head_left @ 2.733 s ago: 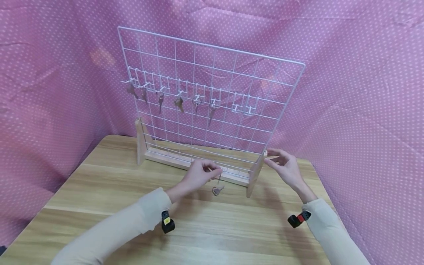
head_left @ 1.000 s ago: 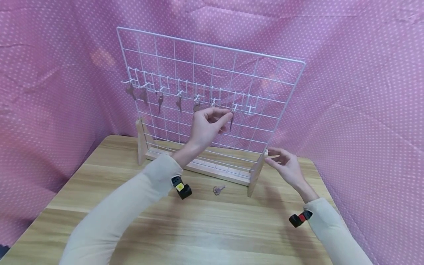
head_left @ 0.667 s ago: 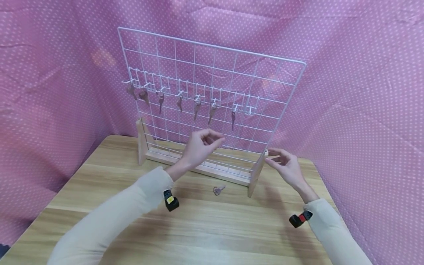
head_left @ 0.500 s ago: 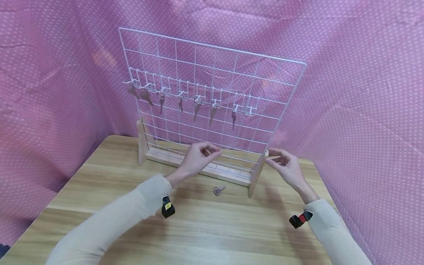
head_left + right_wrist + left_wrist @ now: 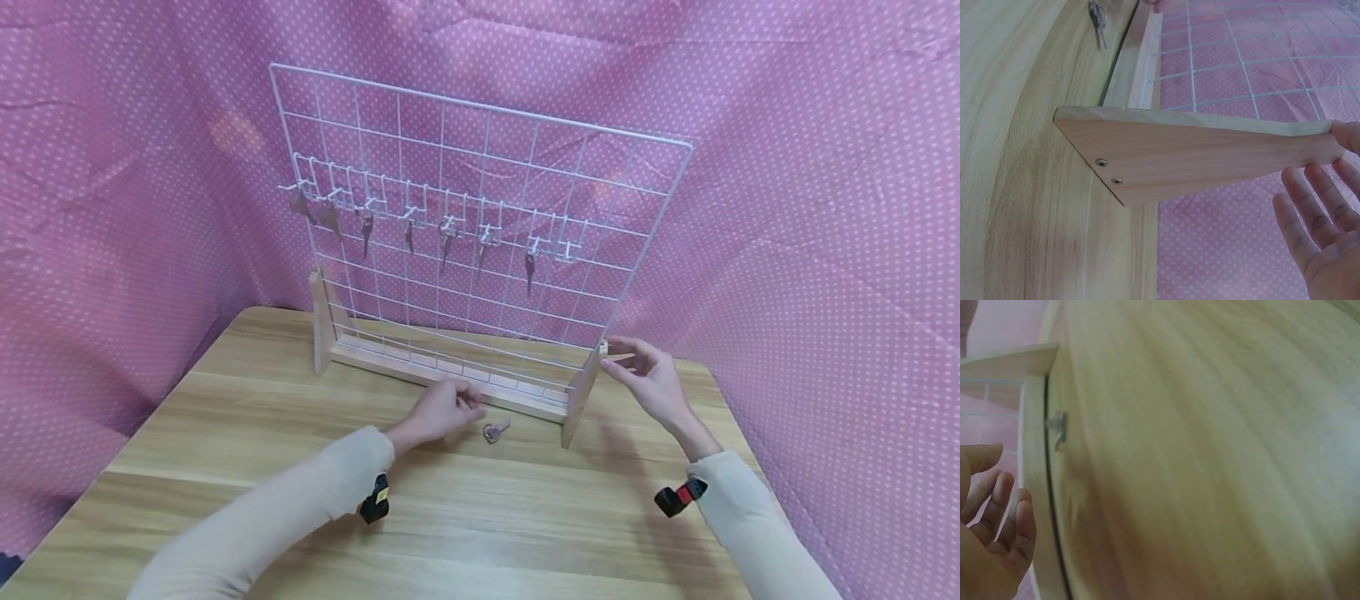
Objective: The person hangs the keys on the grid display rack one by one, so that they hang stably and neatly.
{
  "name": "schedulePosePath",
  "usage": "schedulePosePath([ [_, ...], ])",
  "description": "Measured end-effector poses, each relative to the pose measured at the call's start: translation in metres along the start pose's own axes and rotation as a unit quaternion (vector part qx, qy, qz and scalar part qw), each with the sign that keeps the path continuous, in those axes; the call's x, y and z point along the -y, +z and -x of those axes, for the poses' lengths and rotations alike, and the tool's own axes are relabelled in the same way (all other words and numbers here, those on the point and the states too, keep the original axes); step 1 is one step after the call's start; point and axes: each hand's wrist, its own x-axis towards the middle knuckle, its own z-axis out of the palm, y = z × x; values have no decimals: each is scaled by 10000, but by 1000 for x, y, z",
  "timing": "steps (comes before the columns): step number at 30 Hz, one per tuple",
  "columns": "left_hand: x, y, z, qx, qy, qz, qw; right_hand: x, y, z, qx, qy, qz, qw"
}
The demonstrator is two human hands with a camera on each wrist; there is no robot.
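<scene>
Just beside a key (image 5: 492, 431) on a small ring, lying on the table, my left hand (image 5: 442, 410) reaches in with nothing between its loosely bent fingers. In the left wrist view its fingers and thumb stand apart, and the key (image 5: 1059, 428) lies beyond them. A white wire grid rack (image 5: 480, 287) stands on wooden feet. Several keys hang from its row of hooks, one of them the hanging key (image 5: 530, 271) near the right end. My right hand (image 5: 651, 379) pinches the top of the rack's right wooden foot (image 5: 1204, 147) between thumb and fingers.
The rightmost hook (image 5: 567, 250) bears no key. The rack's wooden base bar (image 5: 375, 357) runs behind the loose key. Pink dotted cloth (image 5: 817, 208) hangs around the wooden table (image 5: 480, 525).
My left hand lifted a key from the table, hung it on the second hook from the right and let go. It then came down beside the remaining loose key. My right hand stayed put.
</scene>
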Motion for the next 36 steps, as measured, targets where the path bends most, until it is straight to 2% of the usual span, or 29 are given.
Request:
schedulePosePath([
  [10,10,20,1,292,-106,-448,9985,0,1,0,36,-25,-18,10000],
  [23,12,30,-2,200,-348,-878,9953,2,1,0,-43,-47,13,10000],
  [27,11,32,-2,214,-340,-973,9944,-1,0,0,-44,-61,64,10000],
  [32,12,33,-1,162,-245,-899,9955,-5,0,0,-56,-83,127,9999],
  [36,14,33,-1,50,-187,-590,9981,-6,0,-1,-66,-59,129,9999],
])
